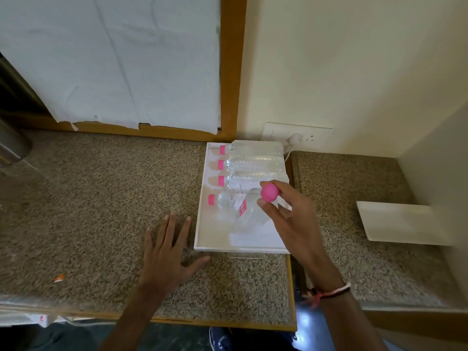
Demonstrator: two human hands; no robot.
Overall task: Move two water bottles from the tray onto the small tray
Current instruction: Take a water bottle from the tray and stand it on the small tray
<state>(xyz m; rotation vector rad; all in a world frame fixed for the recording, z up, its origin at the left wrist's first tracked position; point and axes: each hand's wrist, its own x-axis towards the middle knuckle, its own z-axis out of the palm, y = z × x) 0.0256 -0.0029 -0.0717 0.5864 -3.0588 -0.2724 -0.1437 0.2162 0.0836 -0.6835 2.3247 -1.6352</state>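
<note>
The right hand (pixel 291 219) holds one water bottle (pixel 249 214) by its pink cap (pixel 269 192): thumb and fingers (pixel 266 206) pinch around the cap, and the clear body hangs down and to the left from it, tilted, with the bottom over the near part of the white tray (pixel 202 231). I cannot tell if the bottom touches the tray floor or is just above it. So the long axis of this bottle runs from the cap, high and on the right, to the base, low and on the left.

Four more bottles (pixel 253 160) lie flat in the tray, in a row, caps to the left.

The small tray (pixel 395 221) rests on the lower bench, well apart to the right, so I think the carry must go to the right, and the right hand is clearly the nearer one. The left hand (pixel 167 252) lies flat on the bench (pixel 101 198) just left of the tray, fingers spread, holding nothing.
</note>
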